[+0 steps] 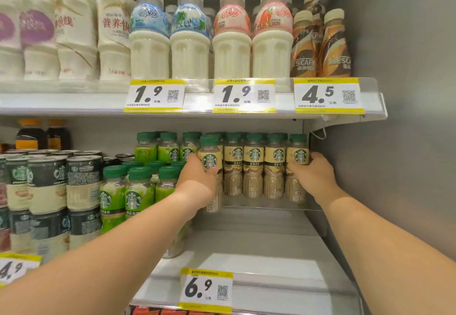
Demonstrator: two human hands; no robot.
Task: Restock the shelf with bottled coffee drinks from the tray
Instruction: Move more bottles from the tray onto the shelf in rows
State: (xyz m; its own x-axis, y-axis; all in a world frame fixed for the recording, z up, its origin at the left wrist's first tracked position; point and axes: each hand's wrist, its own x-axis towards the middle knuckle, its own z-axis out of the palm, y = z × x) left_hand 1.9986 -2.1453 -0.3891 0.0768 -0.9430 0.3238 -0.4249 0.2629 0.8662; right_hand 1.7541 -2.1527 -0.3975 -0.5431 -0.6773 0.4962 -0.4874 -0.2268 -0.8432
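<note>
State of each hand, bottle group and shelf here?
Left hand: gripping the front tan bottle, upright.
Right hand: closed on the rightmost tan bottle.
Tan bottle row: upright, set back on the shelf.
Green bottles: upright, capped.
Lower shelf: front bare.

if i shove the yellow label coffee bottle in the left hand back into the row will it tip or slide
The coffee bottle looks tall and narrow, so a push near its green cap would probably tip it. The left hand grips it at mid-height, which should help it slide. Neighbouring bottles stand close and may brace it.
</note>
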